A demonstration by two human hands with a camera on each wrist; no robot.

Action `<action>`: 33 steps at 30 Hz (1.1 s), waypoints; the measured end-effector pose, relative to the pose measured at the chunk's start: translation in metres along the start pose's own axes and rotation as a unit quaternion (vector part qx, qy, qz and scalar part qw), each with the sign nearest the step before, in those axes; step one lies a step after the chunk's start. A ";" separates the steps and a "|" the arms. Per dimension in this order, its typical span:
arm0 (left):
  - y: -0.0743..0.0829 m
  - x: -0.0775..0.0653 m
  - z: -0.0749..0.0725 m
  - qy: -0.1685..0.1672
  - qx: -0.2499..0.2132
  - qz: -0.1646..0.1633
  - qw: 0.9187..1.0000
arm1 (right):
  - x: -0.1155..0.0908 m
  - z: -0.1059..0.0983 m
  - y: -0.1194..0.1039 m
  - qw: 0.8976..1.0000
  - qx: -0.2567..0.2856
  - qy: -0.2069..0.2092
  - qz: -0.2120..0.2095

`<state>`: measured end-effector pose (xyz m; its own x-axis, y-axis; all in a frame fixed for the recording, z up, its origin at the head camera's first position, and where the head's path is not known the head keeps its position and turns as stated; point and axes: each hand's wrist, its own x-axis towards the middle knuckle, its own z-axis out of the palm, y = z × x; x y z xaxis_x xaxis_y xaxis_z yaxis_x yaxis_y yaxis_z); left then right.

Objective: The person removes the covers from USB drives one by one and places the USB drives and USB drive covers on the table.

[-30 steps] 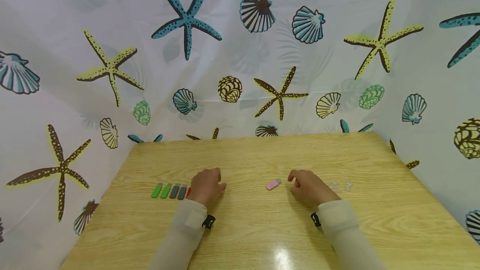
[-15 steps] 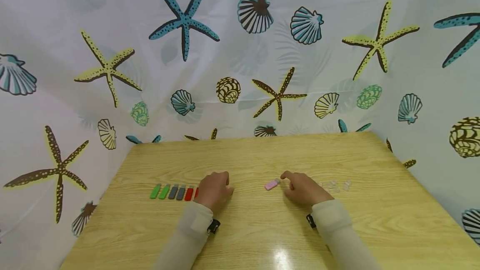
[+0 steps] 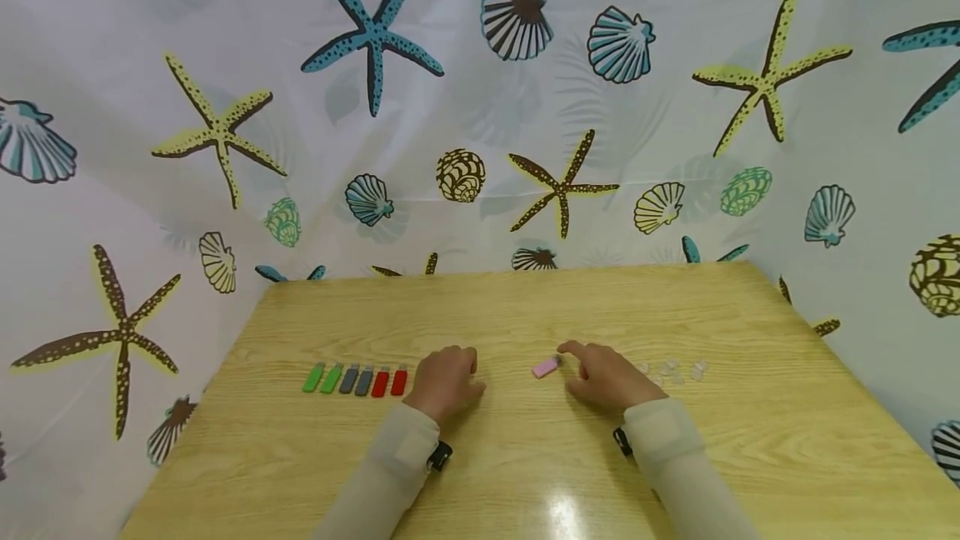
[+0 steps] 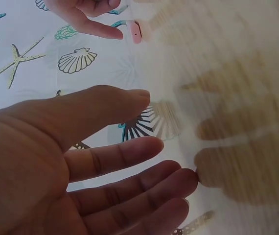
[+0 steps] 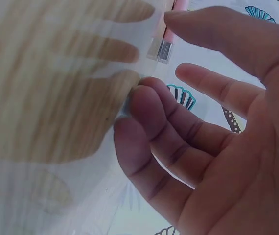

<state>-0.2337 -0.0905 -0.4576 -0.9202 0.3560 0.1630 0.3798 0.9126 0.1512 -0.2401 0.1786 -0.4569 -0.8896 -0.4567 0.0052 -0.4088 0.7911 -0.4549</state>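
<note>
A pink USB stick (image 3: 545, 367) with a metal plug lies flat on the wooden table (image 3: 480, 473), between the two hands. My right hand (image 3: 611, 377) is beside its plug end, fingertips low over the wood. In the right wrist view the thumb and forefinger stand apart near the metal plug (image 5: 165, 51); whether the thumb touches the stick I cannot tell. My left hand (image 3: 447, 382) holds nothing, its fingers loosely bent close to the tabletop. Just left of it lie two red USB sticks (image 3: 390, 382).
Further left in the same row are two grey USB sticks (image 3: 356, 381) and two green USB sticks (image 3: 322, 378). Several small clear pieces (image 3: 675, 371) lie right of my right hand. A patterned cloth (image 3: 480, 107) with starfish and shells rises behind the table.
My left hand has slid right, away from the row, uncovering both red USB sticks. My right hand has moved left to the pink stick's plug end, which shows more clear pieces behind it.
</note>
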 end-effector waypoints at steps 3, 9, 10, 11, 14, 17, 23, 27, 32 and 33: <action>-0.001 0.001 -0.001 0.002 0.007 0.006 1.000 | 0.002 0.000 0.000 1.000 -0.003 -0.002 -0.005; -0.001 0.000 -0.002 0.002 0.016 0.012 1.000 | 0.006 0.001 0.000 1.000 0.002 -0.008 -0.011; -0.001 0.000 -0.003 0.001 0.017 0.012 1.000 | 0.007 0.002 0.000 1.000 0.004 -0.009 -0.011; -0.001 0.000 -0.003 0.000 0.018 0.012 1.000 | 0.008 0.002 0.000 1.000 0.004 -0.009 -0.011; 0.000 0.001 -0.005 -0.003 0.021 0.010 1.000 | 0.010 0.002 0.000 1.000 0.017 -0.011 -0.008; 0.000 0.002 -0.005 -0.004 0.025 0.004 1.000 | 0.012 0.002 -0.001 0.999 0.031 -0.012 -0.006; 0.001 0.002 -0.005 -0.009 0.036 -0.011 0.999 | 0.013 0.005 -0.003 0.999 0.041 -0.009 0.007; 0.001 0.002 -0.004 -0.009 0.042 -0.013 0.999 | 0.013 0.007 -0.003 0.999 0.041 -0.008 0.009; 0.003 0.004 -0.003 0.001 0.050 -0.017 0.999 | 0.014 0.007 -0.005 1.000 0.024 -0.005 0.001; 0.003 0.004 -0.004 0.003 0.051 -0.018 0.999 | 0.014 0.006 -0.005 1.000 0.022 -0.005 0.001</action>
<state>-0.2357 -0.0871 -0.4531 -0.9325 0.3209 0.1656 0.3339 0.9409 0.0568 -0.2495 0.1654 -0.4601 -0.8880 -0.4597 -0.0046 -0.3978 0.7733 -0.4937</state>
